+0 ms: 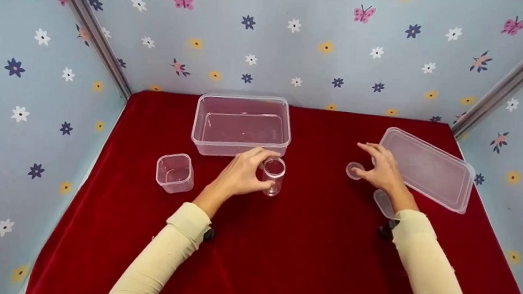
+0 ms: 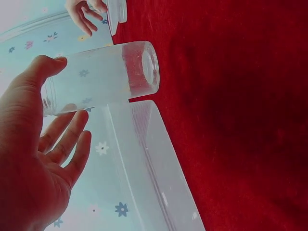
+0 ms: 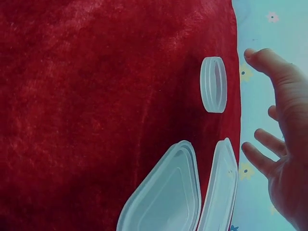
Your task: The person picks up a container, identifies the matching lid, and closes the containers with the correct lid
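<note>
A clear cylindrical jar (image 1: 273, 179) stands upright near the middle of the red cloth. My left hand (image 1: 243, 171) holds it near the top, thumb on one side and fingers on the other; the left wrist view shows the jar (image 2: 96, 72) between them, no lid on it. On the right, my right hand (image 1: 382, 172) hovers with thumb and fingers spread over a small round lid (image 1: 354, 170). Seen from the right wrist, that lid (image 3: 211, 85) lies on the cloth, apart from the fingertips. Partly hidden under my right wrist is a smaller lid (image 1: 383, 202) with rounded corners.
A large clear rectangular container (image 1: 240, 151) sits behind my left hand, open at the top. To its front left stands a small square container (image 1: 176, 186). A large rectangular lid (image 1: 430, 169) lies at the right. Patterned walls (image 1: 271, 39) enclose the table's back and sides.
</note>
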{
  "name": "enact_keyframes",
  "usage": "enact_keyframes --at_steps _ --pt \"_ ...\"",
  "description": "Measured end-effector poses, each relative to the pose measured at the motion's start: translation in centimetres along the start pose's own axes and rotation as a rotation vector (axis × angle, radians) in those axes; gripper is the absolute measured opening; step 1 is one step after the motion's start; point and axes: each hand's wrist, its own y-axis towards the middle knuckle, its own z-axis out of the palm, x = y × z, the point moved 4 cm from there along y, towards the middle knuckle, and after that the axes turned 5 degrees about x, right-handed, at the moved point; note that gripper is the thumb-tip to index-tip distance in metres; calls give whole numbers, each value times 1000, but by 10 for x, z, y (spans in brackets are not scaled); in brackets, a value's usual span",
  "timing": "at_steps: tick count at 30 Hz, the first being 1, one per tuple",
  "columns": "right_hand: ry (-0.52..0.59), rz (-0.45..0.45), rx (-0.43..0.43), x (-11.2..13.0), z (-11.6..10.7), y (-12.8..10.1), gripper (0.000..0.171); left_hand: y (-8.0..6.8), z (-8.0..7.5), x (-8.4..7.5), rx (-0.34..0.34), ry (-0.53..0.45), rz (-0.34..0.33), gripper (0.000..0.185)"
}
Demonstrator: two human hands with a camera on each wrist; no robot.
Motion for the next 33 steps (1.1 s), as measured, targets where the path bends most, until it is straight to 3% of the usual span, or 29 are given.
enact_keyframes --at_steps 14,19,23,33 --pt "-40 30 27 -4 16 -4 66 4 16 -8 5 -28 27 68" --pt "-35 -12 -5 -18 24 -4 63 4 22 -9 1 -15 37 67" --pt "-31 -48 -44 -37 32 -2 63 4 26 -9 21 -10 40 67" --pt "-49 -41 -36 -40 34 -4 66 3 34 -8 71 -10 31 68"
